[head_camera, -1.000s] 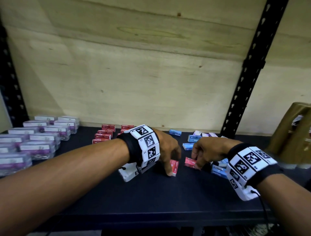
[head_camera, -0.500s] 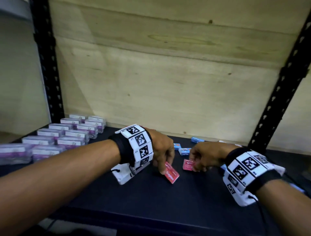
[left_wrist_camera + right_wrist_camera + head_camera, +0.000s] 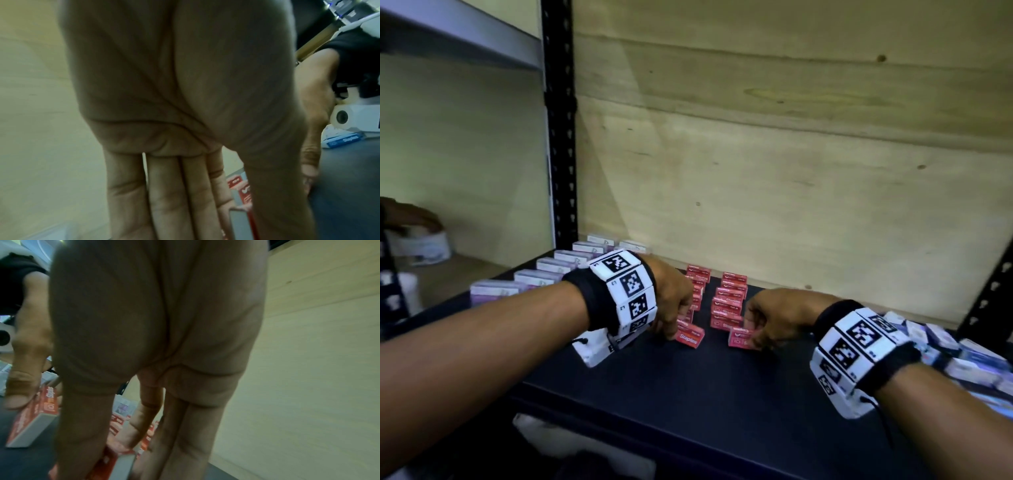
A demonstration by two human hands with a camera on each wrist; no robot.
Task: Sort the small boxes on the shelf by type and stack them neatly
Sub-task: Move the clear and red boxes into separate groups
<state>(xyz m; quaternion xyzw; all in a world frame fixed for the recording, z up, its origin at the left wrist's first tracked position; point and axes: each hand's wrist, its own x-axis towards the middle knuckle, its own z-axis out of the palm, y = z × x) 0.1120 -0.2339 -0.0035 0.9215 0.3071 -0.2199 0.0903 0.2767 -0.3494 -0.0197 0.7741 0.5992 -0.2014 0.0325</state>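
Two red staple boxes, one pinched in the left hand (image 3: 674,301) and one in the right hand (image 3: 774,318), have been carried from the mixed pile to the front of the red rows (image 3: 726,301), apparently to extend them.

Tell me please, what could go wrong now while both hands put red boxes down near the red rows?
1. The left hand holds its red box tilted close to the near end of the left red row; a careless push might knock that row crooked.
2. The right hand grips another red box beside the right red row; it could land misaligned.
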